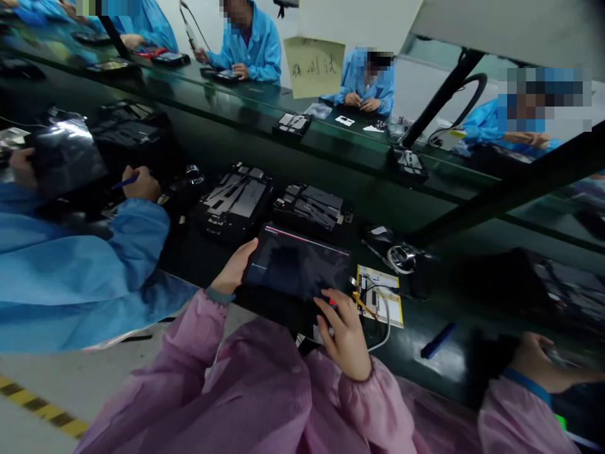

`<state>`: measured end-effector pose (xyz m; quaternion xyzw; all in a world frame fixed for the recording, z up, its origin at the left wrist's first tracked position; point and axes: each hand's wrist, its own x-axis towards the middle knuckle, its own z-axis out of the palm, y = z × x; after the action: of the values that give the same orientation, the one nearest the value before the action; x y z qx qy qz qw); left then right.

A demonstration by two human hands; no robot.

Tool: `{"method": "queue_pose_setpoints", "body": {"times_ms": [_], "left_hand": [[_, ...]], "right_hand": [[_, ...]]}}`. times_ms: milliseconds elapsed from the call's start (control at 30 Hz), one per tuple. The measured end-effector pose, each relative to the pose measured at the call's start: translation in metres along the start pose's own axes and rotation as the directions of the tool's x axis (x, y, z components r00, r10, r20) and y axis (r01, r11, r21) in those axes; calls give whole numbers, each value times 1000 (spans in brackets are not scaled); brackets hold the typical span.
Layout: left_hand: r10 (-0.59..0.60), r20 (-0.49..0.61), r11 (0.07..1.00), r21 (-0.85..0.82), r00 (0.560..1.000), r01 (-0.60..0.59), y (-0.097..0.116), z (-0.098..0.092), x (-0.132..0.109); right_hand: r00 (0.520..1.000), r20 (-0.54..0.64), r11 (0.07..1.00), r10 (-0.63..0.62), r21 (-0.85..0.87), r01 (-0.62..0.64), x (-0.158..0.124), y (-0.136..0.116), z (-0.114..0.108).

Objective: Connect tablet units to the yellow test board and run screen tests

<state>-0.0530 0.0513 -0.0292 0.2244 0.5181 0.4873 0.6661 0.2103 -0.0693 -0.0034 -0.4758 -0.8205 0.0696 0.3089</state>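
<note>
A dark tablet (297,261) with a thin red line along its top edge is held over the near edge of the green bench (425,353). My left hand (234,268) grips its left edge, thumb on the frame. At the lower right corner, my right hand (347,334) is closed on the tablet, fingers curled over the screen's edge. Both arms are in pink sleeves. Just right of the tablet lies a yellow-edged sheet (380,296) with a white cable and small parts on it.
Two black trays of flat parts (234,202) (312,205) sit behind the tablet. A tape roll (401,257) and a blue pen (437,340) lie to the right. A blue-sleeved co-worker's hand (139,184) holds a pen at left; another pink-sleeved hand (539,362) works at right. Several people sit across the bench.
</note>
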Motion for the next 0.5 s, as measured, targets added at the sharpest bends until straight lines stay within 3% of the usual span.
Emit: {"method": "queue_pose_setpoints", "body": {"times_ms": [200,333,500], "left_hand": [[58,-66,997,-45,996,-61,-2,-1,-4],[65,-175,998,31,982,-61,-5,-4,-3],[-2,-214,997,71,977,18,-11,-9,-3]], "right_hand": [[984,-151,995,96,33,-92,-12,-11,22],[925,-324,978,199,3,-209,-39,-10,35],[884,-411,960,223,-66,-272,-77,6,60]]}}
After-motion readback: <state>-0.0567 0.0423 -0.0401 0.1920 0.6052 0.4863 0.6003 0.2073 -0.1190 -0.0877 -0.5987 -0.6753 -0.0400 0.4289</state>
